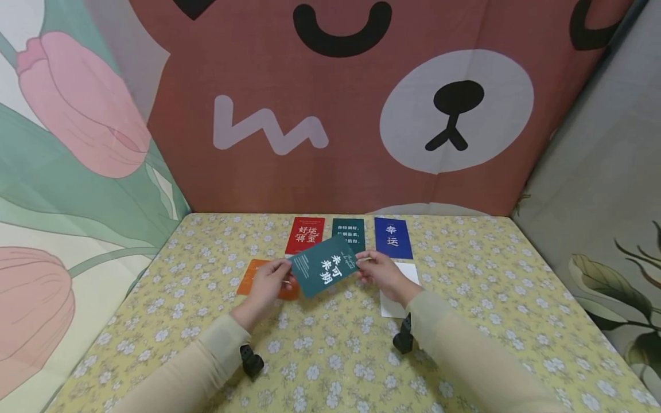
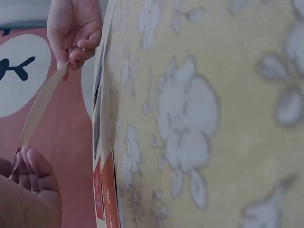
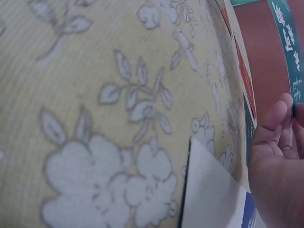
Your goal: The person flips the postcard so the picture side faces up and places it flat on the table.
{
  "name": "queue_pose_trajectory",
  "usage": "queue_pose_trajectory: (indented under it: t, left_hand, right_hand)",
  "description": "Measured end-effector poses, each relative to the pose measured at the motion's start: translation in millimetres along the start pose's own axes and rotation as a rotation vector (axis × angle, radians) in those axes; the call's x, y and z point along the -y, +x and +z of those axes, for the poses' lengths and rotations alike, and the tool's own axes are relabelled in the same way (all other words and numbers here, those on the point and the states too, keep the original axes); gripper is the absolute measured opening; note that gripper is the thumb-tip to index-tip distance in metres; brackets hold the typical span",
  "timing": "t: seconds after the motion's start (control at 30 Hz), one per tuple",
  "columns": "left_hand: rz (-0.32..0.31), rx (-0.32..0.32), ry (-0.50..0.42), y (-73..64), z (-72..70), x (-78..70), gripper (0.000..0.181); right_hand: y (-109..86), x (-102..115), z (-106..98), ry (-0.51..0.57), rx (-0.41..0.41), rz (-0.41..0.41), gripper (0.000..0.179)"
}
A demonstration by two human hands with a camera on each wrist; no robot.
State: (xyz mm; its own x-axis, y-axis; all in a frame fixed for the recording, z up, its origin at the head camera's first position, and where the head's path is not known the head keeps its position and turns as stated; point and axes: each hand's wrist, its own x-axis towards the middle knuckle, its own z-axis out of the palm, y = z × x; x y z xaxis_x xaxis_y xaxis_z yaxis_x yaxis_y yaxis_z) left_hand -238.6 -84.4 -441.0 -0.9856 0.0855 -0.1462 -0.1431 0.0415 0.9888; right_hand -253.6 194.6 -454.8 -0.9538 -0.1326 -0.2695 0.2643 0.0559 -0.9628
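A dark green card [image 1: 324,267] with white Chinese lettering is held tilted above the table between both hands. My left hand [image 1: 264,288] pinches its left end, and my right hand [image 1: 384,276] pinches the corner at the upper right. From the left wrist, the card [image 2: 42,104] appears nearly edge-on, its pale back showing. The right wrist view catches part of its lettered face [image 3: 288,45] beyond the fingers. Beneath my left hand lies an orange card [image 1: 249,277], partly covered. A white card [image 1: 391,308] lies under my right hand, also partly hidden.
Along the back of the table stretch a red card [image 1: 303,234], another green card [image 1: 348,226] and a blue card [image 1: 393,238]. The held card overlaps the middle one from my viewpoint. Yellow floral cloth [image 1: 330,355] covers the table; printed curtains [image 1: 341,172] stand behind and at both sides.
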Motion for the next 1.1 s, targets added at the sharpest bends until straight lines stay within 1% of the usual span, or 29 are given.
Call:
queue_pose_trajectory:
  t: [0.17,0.23,0.37,0.47,0.57,0.7,0.8,0.87,0.93,1.0,1.1]
  left_hand:
    - [0.041,0.021,0.067,0.6,-5.0,3.3,0.022]
    - [0.047,0.024,0.109,0.2,-5.6,4.6,0.02]
    - [0.049,0.045,0.19,-2.3,-6.1,6.8,0.013]
    - [0.052,0.085,0.253,-5.0,-5.8,8.0,0.012]
    - [0.047,0.155,0.337,-7.3,-4.5,8.9,0.015]
    - [0.048,0.278,0.445,-11.6,-1.4,8.2,0.019]
    - [0.054,0.344,0.509,-14.5,2.5,5.9,0.026]
    - [0.051,0.373,0.54,-15.4,4.8,4.7,0.033]
    - [0.043,0.388,0.572,-15.0,6.3,5.1,0.037]
    - [0.034,0.407,0.587,-15.0,5.9,6.6,0.037]
    - [0.021,0.425,0.612,-15.2,4.9,8.4,0.033]
  right_hand:
    - [2.3,-1.2,-1.5,0.013,-0.011,0.012,0.023]
    - [3.5,-1.5,-1.2,0.016,-0.028,0.023,0.022]
    - [6.0,-2.0,1.7,0.041,-0.089,0.062,0.02]
    - [8.6,-1.8,4.0,0.062,-0.155,0.091,0.017]
    - [11.1,-1.8,4.7,0.053,-0.197,0.1,0.016]
    - [13.7,-1.8,4.8,-0.006,-0.219,0.091,0.015]
    - [15.9,-1.6,5.4,-0.062,-0.233,0.088,0.013]
    - [17.1,-1.0,6.1,-0.095,-0.238,0.089,0.013]
    - [18.4,-1.6,6.8,-0.131,-0.239,0.085,0.012]
    - [18.8,-1.8,8.1,-0.182,-0.231,0.077,0.012]
    - [18.9,-1.2,10.8,-0.286,-0.222,0.059,0.011]
